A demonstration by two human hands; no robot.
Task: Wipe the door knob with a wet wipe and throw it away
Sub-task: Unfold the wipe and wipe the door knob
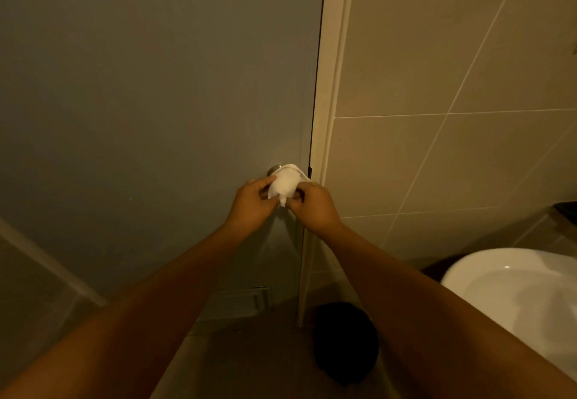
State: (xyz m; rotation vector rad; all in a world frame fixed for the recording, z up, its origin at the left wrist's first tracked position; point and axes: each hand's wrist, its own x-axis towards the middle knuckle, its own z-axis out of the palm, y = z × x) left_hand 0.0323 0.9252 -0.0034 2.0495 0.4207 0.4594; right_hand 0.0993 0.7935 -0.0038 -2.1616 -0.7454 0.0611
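A white wet wipe [285, 184] is draped over the round metal door knob [274, 169] on the grey door [156, 102]; only the knob's upper left edge shows. My left hand [254, 200] pinches the wipe's left side. From the right, my right hand [313, 206] grips the wipe's lower edge. Both hands are at the knob, fingers closed on the wipe.
The cream door frame [327, 117] and a tiled wall [452, 86] stand to the right. A white basin [515, 283] sits at the lower right. A dark round bin [346, 342] stands on the floor by the frame. A vent [240, 300] is low in the door.
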